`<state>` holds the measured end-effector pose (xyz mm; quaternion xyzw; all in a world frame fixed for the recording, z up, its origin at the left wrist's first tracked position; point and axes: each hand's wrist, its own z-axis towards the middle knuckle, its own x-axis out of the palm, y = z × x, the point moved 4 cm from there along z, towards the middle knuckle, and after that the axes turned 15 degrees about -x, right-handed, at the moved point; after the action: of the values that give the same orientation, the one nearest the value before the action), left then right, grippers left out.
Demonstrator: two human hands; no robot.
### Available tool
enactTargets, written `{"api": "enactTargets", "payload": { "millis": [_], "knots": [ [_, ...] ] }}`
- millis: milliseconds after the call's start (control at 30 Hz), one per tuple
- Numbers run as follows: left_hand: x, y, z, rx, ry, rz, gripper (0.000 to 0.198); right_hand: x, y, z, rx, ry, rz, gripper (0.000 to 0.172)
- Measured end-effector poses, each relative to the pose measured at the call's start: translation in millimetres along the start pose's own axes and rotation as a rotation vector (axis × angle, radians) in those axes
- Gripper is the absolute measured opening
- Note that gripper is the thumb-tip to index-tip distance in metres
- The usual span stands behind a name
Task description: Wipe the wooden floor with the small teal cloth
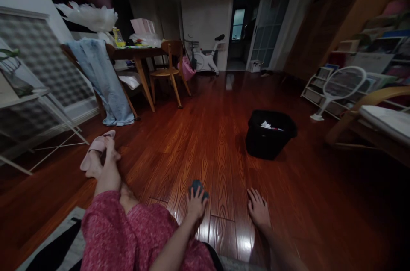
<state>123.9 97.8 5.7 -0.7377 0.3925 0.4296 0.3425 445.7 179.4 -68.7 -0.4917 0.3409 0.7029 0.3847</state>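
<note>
My left hand [196, 207] reaches down over the wooden floor [222, 147], its fingers spread over a small dark blue-grey cloth-like piece [198, 186]. The piece shows beyond and between the fingertips; its exact kind is hard to make out. To the right, my right hand [259, 210] is low over the floor with its fingers stretched out and nothing in it. Further off on the right stands a black bin [267, 140] with crumpled white scraps inside.
My legs in pink-red cloth [128, 228] extend to the left, near a pink slipper [92, 151]. A wooden chair [173, 70], a table with things on it and jeans [99, 74] are at back left. A racket-shaped white swatter [339, 87] and a rack stand right.
</note>
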Motion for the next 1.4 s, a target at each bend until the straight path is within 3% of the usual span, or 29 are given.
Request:
{"api": "enactTargets", "payload": {
  "millis": [100, 200, 267, 433, 500, 567, 700, 900, 967, 1067, 1133, 1233, 1333, 1400],
  "knots": [
    [-9.6, 25, 8, -0.201, -0.019, 0.055, 0.060, 2, -1, 0, 0.002, -0.006, -0.001, 0.057],
    [1.6, 21, -1, -0.156, 0.035, 0.122, 0.068, 4, -2, -1, 0.000, -0.013, 0.004, 0.057],
    [16.7, 5, -14, -0.023, 0.083, 0.139, 0.075, 4, -2, -1, -0.006, -0.017, 0.005, 0.058],
    [61.6, -45, -59, 0.525, 0.321, 0.095, 0.084, 1, 0, -1, -0.011, -0.021, -0.003, 0.057],
    [72.7, -56, -69, 0.636, 0.371, 0.084, 0.077, 0, 0, -1, -0.011, -0.017, -0.005, 0.057],
    [75.5, -60, -69, 0.650, 0.370, 0.069, 0.071, -1, 0, -1, -0.008, -0.010, -0.006, 0.057],
    [54.4, -50, -46, 0.500, 0.305, 0.028, 0.069, 0, -1, -1, -0.005, 0.000, -0.001, 0.058],
    [-2.3, 10, 2, -0.105, -0.007, 0.052, 0.063, 1, -2, -1, -0.008, -0.008, 0.005, 0.057],
    [-6.8, 23, 7, -0.214, -0.002, 0.078, 0.064, 2, -2, -1, -0.008, -0.009, 0.009, 0.057],
    [1.9, 23, 2, -0.231, 0.069, 0.107, 0.074, 5, -3, -1, -0.002, -0.009, 0.013, 0.057],
    [14.3, 12, -9, -0.160, 0.121, 0.096, 0.085, 7, -5, -1, 0.004, -0.009, 0.015, 0.058],
    [38.3, -16, -31, 0.110, 0.235, 0.056, 0.097, 9, -6, -1, 0.001, -0.011, 0.011, 0.058],
    [60.4, -42, -53, 0.456, 0.372, 0.033, 0.092, 7, -5, -1, -0.013, -0.020, -0.003, 0.058],
    [66.6, -52, -60, 0.604, 0.400, 0.017, 0.081, 5, -5, 0, -0.016, -0.026, -0.017, 0.059]
  ]
}}
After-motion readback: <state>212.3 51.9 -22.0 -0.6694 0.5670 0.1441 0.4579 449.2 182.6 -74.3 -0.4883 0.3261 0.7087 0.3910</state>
